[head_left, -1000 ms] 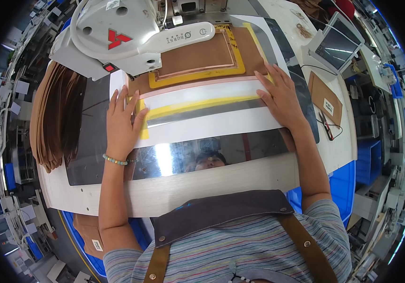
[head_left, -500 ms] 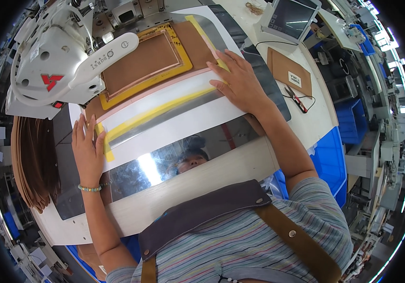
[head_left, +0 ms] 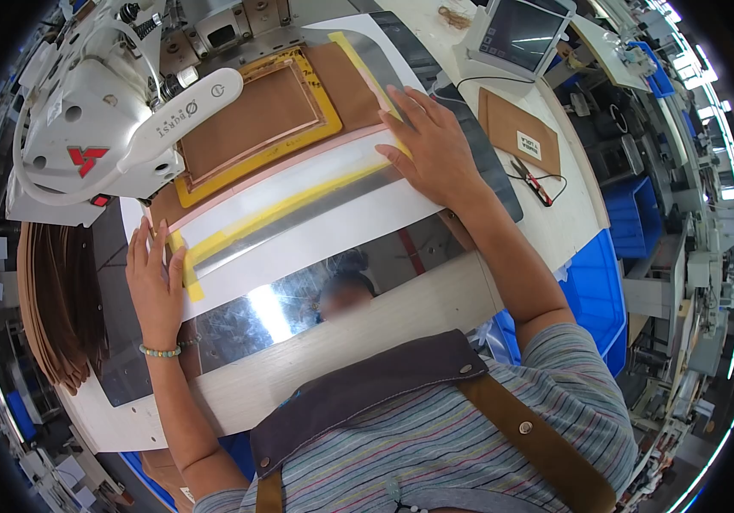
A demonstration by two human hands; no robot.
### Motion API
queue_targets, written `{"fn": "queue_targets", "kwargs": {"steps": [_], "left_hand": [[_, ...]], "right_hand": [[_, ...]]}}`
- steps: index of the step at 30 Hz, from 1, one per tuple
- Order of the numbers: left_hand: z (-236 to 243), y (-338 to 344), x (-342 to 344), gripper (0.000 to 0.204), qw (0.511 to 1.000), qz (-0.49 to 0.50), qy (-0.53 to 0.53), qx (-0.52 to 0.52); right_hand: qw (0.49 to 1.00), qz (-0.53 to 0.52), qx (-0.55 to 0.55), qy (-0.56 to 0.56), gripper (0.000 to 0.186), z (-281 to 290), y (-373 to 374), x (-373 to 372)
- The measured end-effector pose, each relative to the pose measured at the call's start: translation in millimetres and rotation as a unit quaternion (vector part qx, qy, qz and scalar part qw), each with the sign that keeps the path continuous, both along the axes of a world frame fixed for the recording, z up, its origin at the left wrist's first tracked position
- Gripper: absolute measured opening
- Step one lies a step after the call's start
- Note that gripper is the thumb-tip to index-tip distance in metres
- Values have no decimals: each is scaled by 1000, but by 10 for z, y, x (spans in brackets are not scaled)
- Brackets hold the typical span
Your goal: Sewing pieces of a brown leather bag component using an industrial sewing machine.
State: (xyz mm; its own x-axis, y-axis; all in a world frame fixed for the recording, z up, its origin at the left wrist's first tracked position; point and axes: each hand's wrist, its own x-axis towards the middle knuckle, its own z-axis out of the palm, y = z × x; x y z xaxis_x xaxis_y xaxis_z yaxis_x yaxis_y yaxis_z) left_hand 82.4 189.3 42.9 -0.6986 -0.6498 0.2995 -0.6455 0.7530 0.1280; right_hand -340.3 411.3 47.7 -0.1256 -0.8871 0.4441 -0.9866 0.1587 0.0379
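Observation:
My left hand (head_left: pixel 156 278) lies open at the left edge of a white sheet (head_left: pixel 290 244) with yellow and grey strips, fingertips by a yellow tape strip (head_left: pixel 196 286). My right hand (head_left: pixel 435 154) is spread open on the sheet's right side, fingertips on the yellow-taped edge. Between them, a brown panel (head_left: pixel 358 94) with a pink border along its near side carries a yellow frame (head_left: pixel 324 107) around a brown inset rectangle. The white machine head (head_left: pixel 85 128) overhangs the frame's left part. Under the sheet is a dark, glossy plate (head_left: pixel 401 261).
Brown panels (head_left: pixel 46 308) are stacked at the left. At right are a screen (head_left: pixel 517 34) on a stand, a brown piece (head_left: pixel 517 111) with a white label, red-handled snips (head_left: pixel 538 186) and a cable. Blue bins (head_left: pixel 628 214) stand beyond the table, among other machinery.
The camera view has shifted and rotated, so the machine and table appear tilted and further left than a second ago. Both hands remain spread at the same sides of the sheet.

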Motion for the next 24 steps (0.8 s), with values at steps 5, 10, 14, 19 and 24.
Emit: {"fn": "queue_targets", "kwargs": {"steps": [5,10,14,19,24], "left_hand": [[12,6,-29,48,1000,0,4,-1],[8,24,-7,47,1000,2,5,1],[10,15,0,48,1000,-2,8,-5],[-15,4,12,49,1000,-1,11,-6],[-33,-9,9,48,1000,-2,7,-17]], "right_hand": [[993,61,-94,-39,34,52,-42,-90],[988,131,-70,-30,27,132,-204,-246],[985,170,-32,7,22,99,-359,-254],[963,233,-55,124,16,119,-485,-388],[962,212,-14,174,22,103,-479,-379]]}}
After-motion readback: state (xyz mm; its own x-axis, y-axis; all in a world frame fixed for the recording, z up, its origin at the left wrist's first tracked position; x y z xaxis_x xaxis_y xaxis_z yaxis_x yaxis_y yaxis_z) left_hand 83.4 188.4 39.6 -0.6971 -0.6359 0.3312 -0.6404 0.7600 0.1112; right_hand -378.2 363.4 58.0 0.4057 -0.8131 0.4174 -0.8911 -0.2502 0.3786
